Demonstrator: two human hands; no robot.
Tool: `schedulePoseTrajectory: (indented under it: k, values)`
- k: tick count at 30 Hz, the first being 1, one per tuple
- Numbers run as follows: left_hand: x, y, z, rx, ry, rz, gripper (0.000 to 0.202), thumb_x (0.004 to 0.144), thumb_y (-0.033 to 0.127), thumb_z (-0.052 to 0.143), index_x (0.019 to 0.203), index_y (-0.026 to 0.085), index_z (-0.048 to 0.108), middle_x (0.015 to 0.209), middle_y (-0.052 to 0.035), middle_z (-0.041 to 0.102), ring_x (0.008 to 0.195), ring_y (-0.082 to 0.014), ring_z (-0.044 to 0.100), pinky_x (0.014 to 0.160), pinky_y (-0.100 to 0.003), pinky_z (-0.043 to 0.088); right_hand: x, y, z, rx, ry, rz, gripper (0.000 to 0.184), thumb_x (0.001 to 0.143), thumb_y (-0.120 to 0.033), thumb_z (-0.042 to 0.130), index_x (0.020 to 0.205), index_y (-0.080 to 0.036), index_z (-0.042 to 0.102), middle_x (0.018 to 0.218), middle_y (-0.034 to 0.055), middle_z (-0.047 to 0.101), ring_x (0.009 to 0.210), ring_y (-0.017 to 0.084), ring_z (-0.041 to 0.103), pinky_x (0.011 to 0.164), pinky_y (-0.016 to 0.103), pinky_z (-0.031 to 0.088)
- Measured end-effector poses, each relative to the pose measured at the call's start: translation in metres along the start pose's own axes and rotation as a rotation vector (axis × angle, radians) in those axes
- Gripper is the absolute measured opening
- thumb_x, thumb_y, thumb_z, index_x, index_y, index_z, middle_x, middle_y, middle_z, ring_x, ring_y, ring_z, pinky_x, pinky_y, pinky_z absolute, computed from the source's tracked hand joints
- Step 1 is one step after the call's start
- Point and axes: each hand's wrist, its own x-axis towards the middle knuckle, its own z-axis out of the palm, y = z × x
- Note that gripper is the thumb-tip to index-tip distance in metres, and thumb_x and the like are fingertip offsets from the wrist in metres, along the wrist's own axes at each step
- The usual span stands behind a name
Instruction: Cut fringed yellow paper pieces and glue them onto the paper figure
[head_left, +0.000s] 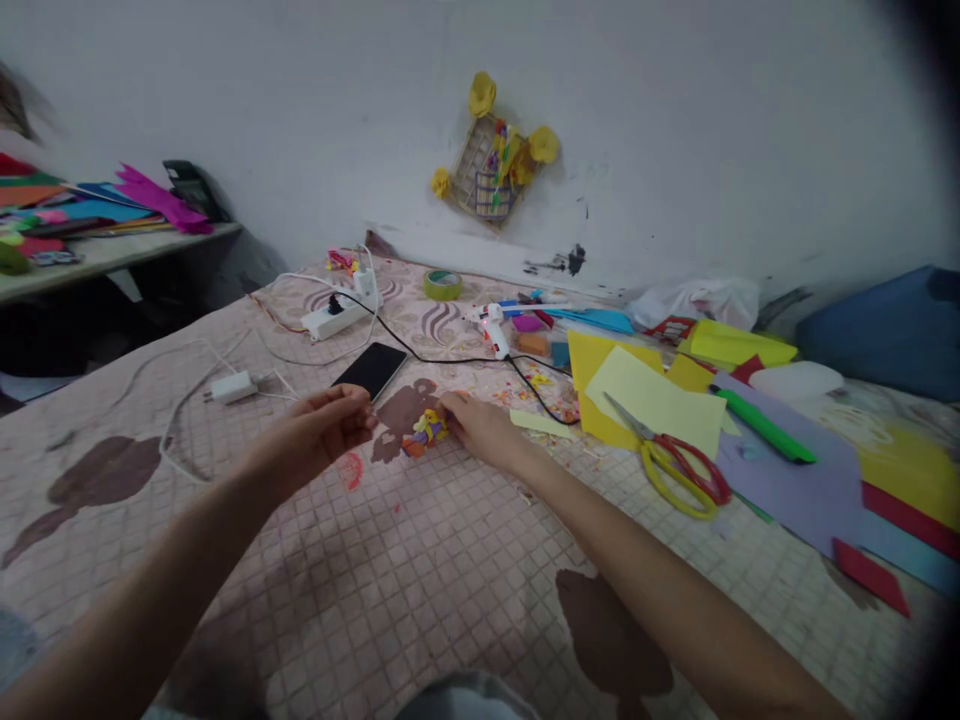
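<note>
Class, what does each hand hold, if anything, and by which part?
The right hand pinches the small yellow-orange paper craft at its right end. The left hand has its fingers pinched together; whether it holds anything cannot be told.

light: dim, even, soft shadows | edges: dark vignette (right side) | periphery: blurred, wide-angle warp

In the middle of the frame, a paper toy (424, 432) lies on the bed (420, 600), between the left hand (326, 425) and the right hand (480, 425). A phone (370, 369) lies just behind it. At the right, scissors (675, 462) lie on paper sheets (652, 400).
</note>
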Motion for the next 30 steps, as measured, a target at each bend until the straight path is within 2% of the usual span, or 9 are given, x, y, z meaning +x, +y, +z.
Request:
schedulePoseTrajectory:
  k: [4, 7, 9, 11, 14, 18, 23, 27, 30]
  values:
    - [-0.02, 0.035, -0.016, -0.01, 0.105, 0.142, 0.013, 0.077, 0.026, 0.06, 0.068, 0.02, 0.052, 0.061, 0.0031, 0.054, 0.051, -0.0071, 0.047, 0.049, -0.021, 0.046, 0.0, -0.001, -0.004, 0.082, 0.036, -0.007, 0.024, 0.084, -0.007, 0.044, 0.101, -0.022, 0.051, 0.101, 0.0046, 0.063, 0.083, 0.018, 0.06, 0.067, 0.026, 0.04]
    - [-0.035, 0.044, -0.007, -0.051, 0.081, 0.226, 0.009, 0.078, 0.03, 0.059, 0.074, 0.022, 0.056, 0.066, 0.0047, 0.059, 0.06, -0.0102, 0.056, 0.055, -0.023, 0.05, -0.003, -0.006, -0.012, 0.164, 0.097, -0.019, 0.024, 0.083, -0.006, 0.043, 0.101, -0.021, 0.05, 0.102, 0.0043, 0.062, 0.082, 0.016, 0.059, 0.069, 0.026, 0.042]
    - [-0.041, 0.035, 0.011, -0.026, -0.03, 0.173, 0.017, 0.079, 0.04, 0.057, 0.082, 0.023, 0.061, 0.076, 0.0021, 0.067, 0.072, -0.0181, 0.065, 0.066, -0.033, 0.054, -0.009, -0.012, -0.02, 0.213, 0.15, -0.021, 0.02, 0.087, -0.01, 0.042, 0.102, -0.02, 0.05, 0.1, 0.0038, 0.062, 0.078, 0.014, 0.059, 0.067, 0.025, 0.044]
    - [-0.043, 0.018, 0.034, -0.008, -0.221, 0.055, 0.03, 0.081, 0.049, 0.052, 0.093, 0.023, 0.062, 0.09, -0.0043, 0.07, 0.086, -0.0257, 0.067, 0.078, -0.042, 0.053, -0.017, -0.02, -0.029, 0.341, 0.209, 0.003, 0.014, 0.091, -0.021, 0.04, 0.101, -0.02, 0.051, 0.091, 0.0026, 0.061, 0.066, 0.012, 0.057, 0.058, 0.023, 0.044]
    - [-0.038, -0.003, 0.063, -0.078, -0.387, -0.06, 0.039, 0.083, 0.051, 0.049, 0.101, 0.019, 0.063, 0.106, -0.0115, 0.068, 0.103, -0.0279, 0.062, 0.091, -0.043, 0.048, -0.036, -0.031, -0.041, 0.708, 0.288, 0.104, 0.026, 0.094, -0.036, 0.037, 0.092, -0.019, 0.058, 0.072, -0.001, 0.056, 0.046, 0.008, 0.048, 0.042, 0.02, 0.037]
    - [-0.029, -0.013, 0.084, -0.227, -0.428, -0.081, 0.034, 0.086, 0.044, 0.05, 0.102, 0.017, 0.063, 0.107, -0.0119, 0.067, 0.103, -0.0237, 0.062, 0.094, -0.039, 0.045, -0.06, -0.038, -0.052, 0.878, 0.337, 0.221, 0.033, 0.091, -0.043, 0.041, 0.083, -0.018, 0.062, 0.061, -0.0033, 0.049, 0.042, 0.007, 0.041, 0.04, 0.021, 0.033]
    - [-0.026, -0.017, 0.106, -0.274, -0.443, -0.1, 0.029, 0.084, 0.038, 0.056, 0.1, 0.015, 0.064, 0.106, -0.0107, 0.067, 0.097, -0.0211, 0.063, 0.093, -0.037, 0.045, -0.076, -0.034, -0.054, 0.839, 0.436, 0.293, 0.017, 0.078, -0.036, 0.063, 0.084, -0.02, 0.061, 0.072, -0.0008, 0.054, 0.058, 0.01, 0.047, 0.051, 0.022, 0.039]
    - [-0.024, -0.023, 0.122, -0.264, -0.462, -0.169, 0.027, 0.083, 0.037, 0.057, 0.096, 0.014, 0.064, 0.1, -0.0109, 0.069, 0.096, -0.0214, 0.064, 0.094, -0.038, 0.043, -0.085, -0.024, -0.053, 0.857, 0.519, 0.348, 0.016, 0.078, -0.033, 0.062, 0.073, -0.02, 0.056, 0.062, -0.0038, 0.048, 0.053, 0.01, 0.044, 0.047, 0.021, 0.036]
    - [-0.018, -0.025, 0.129, -0.284, -0.454, -0.221, 0.027, 0.085, 0.036, 0.054, 0.096, 0.013, 0.064, 0.104, -0.0129, 0.068, 0.101, -0.0227, 0.062, 0.097, -0.038, 0.041, -0.095, -0.011, -0.055, 0.86, 0.596, 0.376, 0.016, 0.081, -0.033, 0.059, 0.072, -0.021, 0.053, 0.059, -0.0055, 0.043, 0.049, 0.009, 0.039, 0.043, 0.02, 0.031]
